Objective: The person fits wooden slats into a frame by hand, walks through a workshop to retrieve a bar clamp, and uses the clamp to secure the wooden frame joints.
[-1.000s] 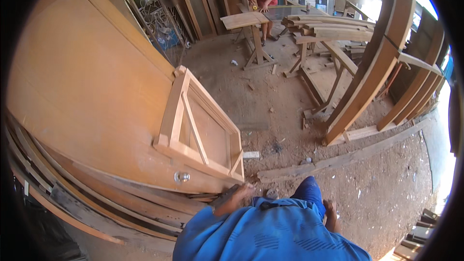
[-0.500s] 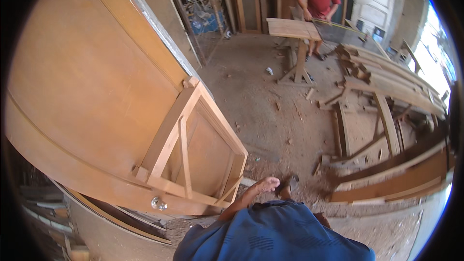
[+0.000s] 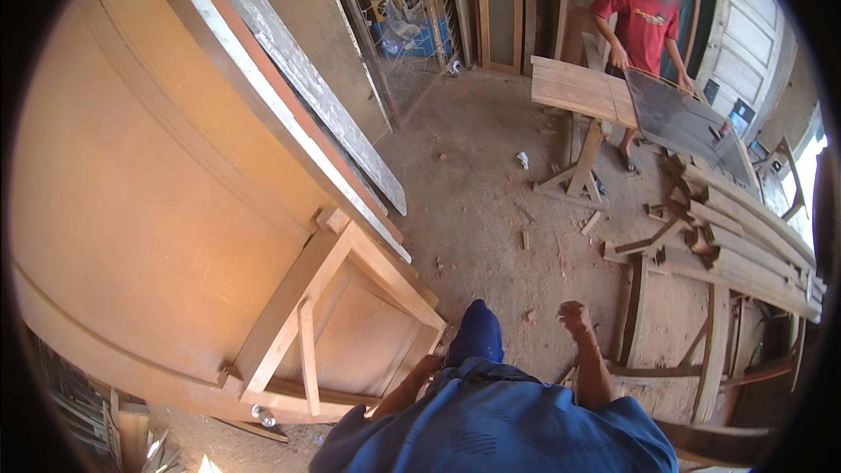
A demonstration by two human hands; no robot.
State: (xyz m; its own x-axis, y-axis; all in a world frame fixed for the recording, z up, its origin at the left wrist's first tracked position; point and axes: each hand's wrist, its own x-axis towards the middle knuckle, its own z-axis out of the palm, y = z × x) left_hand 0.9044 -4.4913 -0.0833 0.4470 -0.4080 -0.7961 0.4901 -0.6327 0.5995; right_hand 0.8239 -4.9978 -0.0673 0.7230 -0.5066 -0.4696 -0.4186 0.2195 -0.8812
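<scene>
My right hand [image 3: 575, 315] hangs over the dusty floor, its fingers loosely bent and slightly apart with nothing seen in them. On the other side of my raised knee, my left hand [image 3: 428, 365] is low beside the near corner of a light wooden frame [image 3: 293, 320] with a diagonal brace. Its fingers are mostly hidden, so I cannot tell whether it touches the frame. That frame leans against a large orange-brown door panel [image 3: 166, 175], which has a round metal knob [image 3: 263, 416] near its lower edge.
Grey and white boards [image 3: 298, 79] stand along the door panel. Ahead, a person in a red shirt [image 3: 638, 26] works at a wooden trestle bench [image 3: 583, 92] beside a dark panel [image 3: 683, 114]. Stacked timber [image 3: 736, 236] lies on the right. Wood scraps [image 3: 526, 238] litter the floor [image 3: 477, 184].
I have moved forward, so the bench and the person look closer. My right hand has come into view. My left hand has gone from out over the floor to beside the frame's corner.
</scene>
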